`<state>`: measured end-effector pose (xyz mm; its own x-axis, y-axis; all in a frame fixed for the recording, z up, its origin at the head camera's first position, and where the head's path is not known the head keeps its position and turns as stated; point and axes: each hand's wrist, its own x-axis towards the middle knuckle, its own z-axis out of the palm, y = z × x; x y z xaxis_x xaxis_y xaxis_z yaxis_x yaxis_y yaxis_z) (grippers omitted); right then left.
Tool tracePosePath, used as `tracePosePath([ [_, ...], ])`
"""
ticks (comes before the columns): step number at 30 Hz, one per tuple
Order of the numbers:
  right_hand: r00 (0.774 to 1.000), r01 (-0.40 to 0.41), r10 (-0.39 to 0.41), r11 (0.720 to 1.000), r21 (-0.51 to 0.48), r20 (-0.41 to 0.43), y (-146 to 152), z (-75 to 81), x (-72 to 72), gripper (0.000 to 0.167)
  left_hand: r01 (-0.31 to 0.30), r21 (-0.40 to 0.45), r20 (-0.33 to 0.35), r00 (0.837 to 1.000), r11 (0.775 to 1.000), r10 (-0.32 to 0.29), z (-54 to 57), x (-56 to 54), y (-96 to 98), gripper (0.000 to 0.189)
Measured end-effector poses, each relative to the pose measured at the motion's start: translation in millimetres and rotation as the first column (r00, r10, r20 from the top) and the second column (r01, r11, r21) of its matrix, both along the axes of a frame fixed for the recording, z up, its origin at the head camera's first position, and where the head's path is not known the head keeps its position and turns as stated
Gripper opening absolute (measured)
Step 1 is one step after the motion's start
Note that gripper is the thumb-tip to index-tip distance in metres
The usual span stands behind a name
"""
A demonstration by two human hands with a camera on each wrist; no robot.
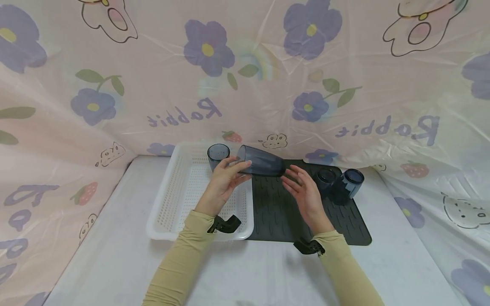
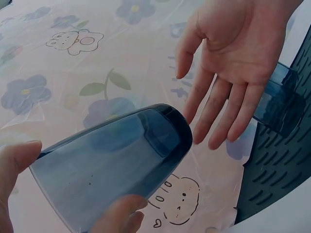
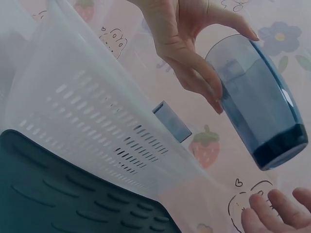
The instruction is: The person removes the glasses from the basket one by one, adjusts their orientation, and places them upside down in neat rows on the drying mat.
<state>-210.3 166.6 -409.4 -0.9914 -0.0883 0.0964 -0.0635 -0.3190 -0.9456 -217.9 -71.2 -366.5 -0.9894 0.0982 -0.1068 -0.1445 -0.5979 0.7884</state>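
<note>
A tall blue-tinted drinking glass [image 1: 264, 161] lies tilted on its side in the air, its dark thick base toward the right. My left hand [image 1: 221, 182] grips it near the rim, thumb and fingers on opposite sides, as the left wrist view also shows. Close to the glass's base, my right hand [image 1: 305, 196] is held with fingers spread and palm turned toward it. In the right wrist view, the fingertips [image 3: 279, 204] of that hand are a little apart from the base of the glass [image 3: 262, 102].
A white perforated basket [image 1: 162, 212] holds another blue glass [image 1: 217, 154] at its back right. Beside it lies a dark ridged drying mat [image 1: 275, 221], with blue glasses [image 1: 350, 180] standing upside down at its right. A patterned sheet [image 1: 245, 97] hangs behind the table.
</note>
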Motion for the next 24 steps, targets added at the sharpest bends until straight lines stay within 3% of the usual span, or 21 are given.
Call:
tracePosePath([
  [24, 0.998, -0.022, 0.024, 0.999, -0.037, 0.063, -14, 0.6, -1.6, 0.036, 0.057, -0.019, 0.023, 0.998, 0.998, -0.056, -1.8, 4.0, 12.3, 0.05],
])
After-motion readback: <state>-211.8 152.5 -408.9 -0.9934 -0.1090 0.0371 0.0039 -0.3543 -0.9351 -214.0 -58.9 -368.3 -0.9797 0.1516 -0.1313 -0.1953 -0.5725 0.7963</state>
